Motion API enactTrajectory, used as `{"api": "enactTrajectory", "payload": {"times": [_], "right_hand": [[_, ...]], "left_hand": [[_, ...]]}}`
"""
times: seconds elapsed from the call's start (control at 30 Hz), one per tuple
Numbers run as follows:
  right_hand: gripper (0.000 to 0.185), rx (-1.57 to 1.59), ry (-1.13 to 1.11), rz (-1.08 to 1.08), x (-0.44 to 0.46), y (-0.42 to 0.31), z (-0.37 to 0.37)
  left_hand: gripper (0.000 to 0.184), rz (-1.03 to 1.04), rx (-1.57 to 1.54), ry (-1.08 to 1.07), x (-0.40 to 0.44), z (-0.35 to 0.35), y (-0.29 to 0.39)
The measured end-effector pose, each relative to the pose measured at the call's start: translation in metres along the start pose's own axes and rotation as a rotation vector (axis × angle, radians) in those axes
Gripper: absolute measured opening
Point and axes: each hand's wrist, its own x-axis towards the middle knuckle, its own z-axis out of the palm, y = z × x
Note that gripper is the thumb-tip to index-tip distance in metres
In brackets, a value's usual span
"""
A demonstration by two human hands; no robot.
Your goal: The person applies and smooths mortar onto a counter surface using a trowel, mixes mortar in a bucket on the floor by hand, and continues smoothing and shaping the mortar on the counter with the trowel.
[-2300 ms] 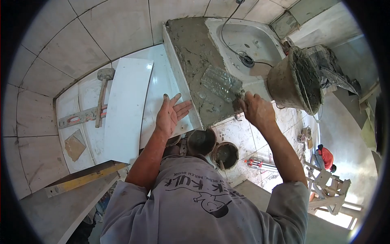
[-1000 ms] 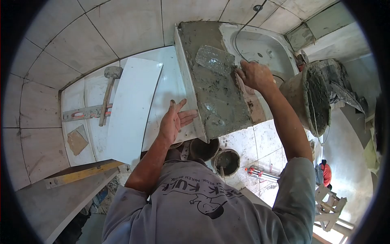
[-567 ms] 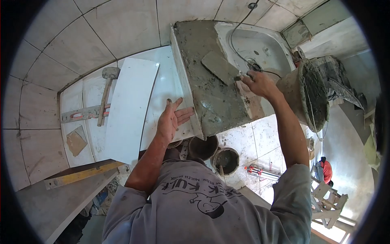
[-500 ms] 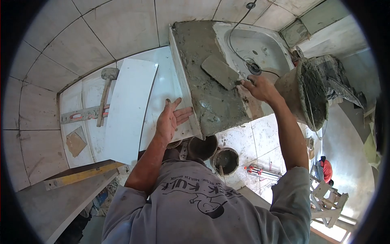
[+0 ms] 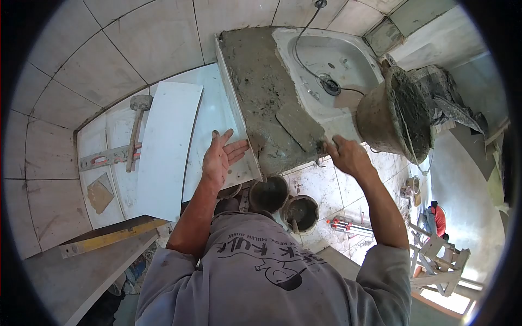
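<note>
My right hand (image 5: 350,156) is closed around the handle of a trowel (image 5: 300,127). The trowel's flat, mortar-coated blade lies on the wet grey mortar (image 5: 253,68) near the front right part of that bed. My left hand (image 5: 219,158) is open, palm up, its fingertips at the upright strip (image 5: 232,100) that edges the mortar on the left. Beyond the mortar to the right is a white sink (image 5: 361,62) with a dark hose lying in it.
A mortar-crusted bucket (image 5: 375,111) stands right of the sink. On the left lie a large white tile (image 5: 169,144), a mallet (image 5: 134,127) and a grey bar (image 5: 103,158). Buckets (image 5: 302,213) and a red tile cutter (image 5: 350,226) are on the floor; a yellow level (image 5: 117,239) is lower left.
My right hand has drawn the trowel toward me, to the front part of the mortar. My left hand stays open by the strip. The view has shifted slightly.
</note>
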Motion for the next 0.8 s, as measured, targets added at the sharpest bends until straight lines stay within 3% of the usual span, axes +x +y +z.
{"api": "enactTrajectory", "payload": {"times": [0.23,0.33,0.5,0.8], "right_hand": [[0.041,-0.009,-0.036,0.015,-0.051,0.035,0.004],[0.037,-0.021,-0.064,-0.088,-0.057,0.052,0.0],[0.03,-0.149,0.206,-0.38,-0.015,0.056,0.006],[0.032,-0.322,0.323,-0.463,0.108,0.004,-0.023]], "left_hand": [[0.087,0.004,-0.007,0.009,-0.002,0.0,-0.001],[0.086,0.009,-0.017,0.014,-0.003,0.001,0.0],[0.084,0.017,-0.012,0.014,-0.001,0.0,-0.003],[0.086,-0.011,-0.009,0.012,0.0,-0.003,0.001]]}}
